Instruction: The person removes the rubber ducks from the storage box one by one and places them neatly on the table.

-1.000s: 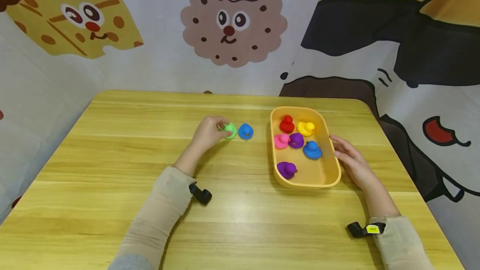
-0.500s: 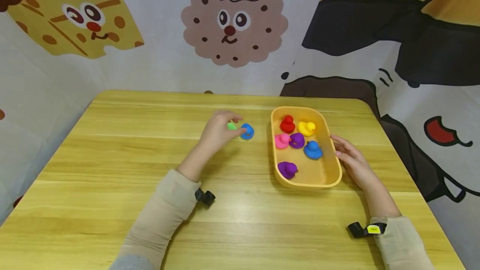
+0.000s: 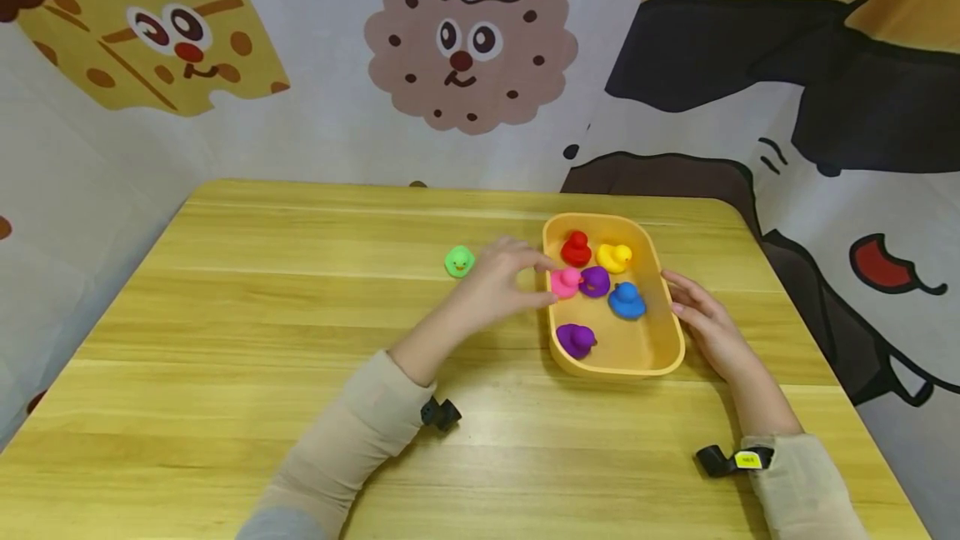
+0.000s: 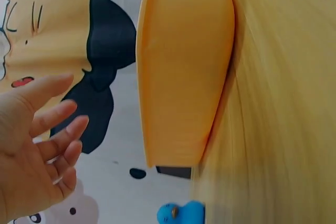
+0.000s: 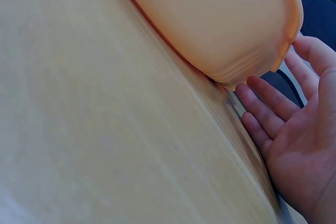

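Observation:
My left hand (image 3: 497,283), its fingers spread and holding nothing, is at the left rim of a yellow-orange plastic tub (image 3: 630,347). Its fingertips overlap the rim beside a pink rubber duck (image 3: 567,282) lying inside. On the opposite side my right hand (image 3: 711,325) touches the tub's wall with extended fingers. A green rubber duck (image 3: 459,262) sits on the table left of the left hand. The head view has a blue rubber duck (image 4: 181,213) hidden behind that hand; the left wrist view shows it on the table near the tub.
Also in the tub are a red duck (image 3: 576,249), a yellow duck (image 3: 614,257), a second blue duck (image 3: 627,300) and two purple ducks, one at the front (image 3: 576,341). The wooden table (image 3: 187,340) ends at a cartoon-printed curtain (image 3: 315,148).
My left hand has left the green duck and moved right, past the blue duck on the table, to the tub's left rim. The right hand has stayed at the tub.

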Motion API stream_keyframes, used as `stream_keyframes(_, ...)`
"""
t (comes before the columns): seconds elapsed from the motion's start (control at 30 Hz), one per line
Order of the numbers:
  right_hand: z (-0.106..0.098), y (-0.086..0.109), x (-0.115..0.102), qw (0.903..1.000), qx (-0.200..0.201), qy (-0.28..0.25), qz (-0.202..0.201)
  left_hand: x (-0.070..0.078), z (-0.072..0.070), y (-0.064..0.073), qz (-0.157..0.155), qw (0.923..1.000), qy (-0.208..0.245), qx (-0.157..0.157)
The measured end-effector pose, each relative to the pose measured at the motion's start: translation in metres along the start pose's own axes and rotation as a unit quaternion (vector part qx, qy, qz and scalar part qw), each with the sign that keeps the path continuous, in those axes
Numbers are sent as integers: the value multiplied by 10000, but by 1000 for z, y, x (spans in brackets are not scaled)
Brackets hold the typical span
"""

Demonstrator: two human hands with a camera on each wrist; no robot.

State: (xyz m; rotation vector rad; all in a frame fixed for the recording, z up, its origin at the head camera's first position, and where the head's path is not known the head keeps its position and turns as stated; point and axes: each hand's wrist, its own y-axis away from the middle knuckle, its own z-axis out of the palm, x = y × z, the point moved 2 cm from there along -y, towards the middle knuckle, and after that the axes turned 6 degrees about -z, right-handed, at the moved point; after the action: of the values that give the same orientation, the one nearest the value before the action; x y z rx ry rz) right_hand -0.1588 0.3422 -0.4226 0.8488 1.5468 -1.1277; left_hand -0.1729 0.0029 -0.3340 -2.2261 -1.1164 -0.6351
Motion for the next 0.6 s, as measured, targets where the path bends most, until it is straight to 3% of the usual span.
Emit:
stream_keyframes(0.33,-1,0,2,10000,-15,-19,-47,13,30,-9,489,9949,-213,-856)
stream_keyframes(0.6,-1,0,3,10000,-9,-44,-66,13,53,-17,780,9867,-541,-1317)
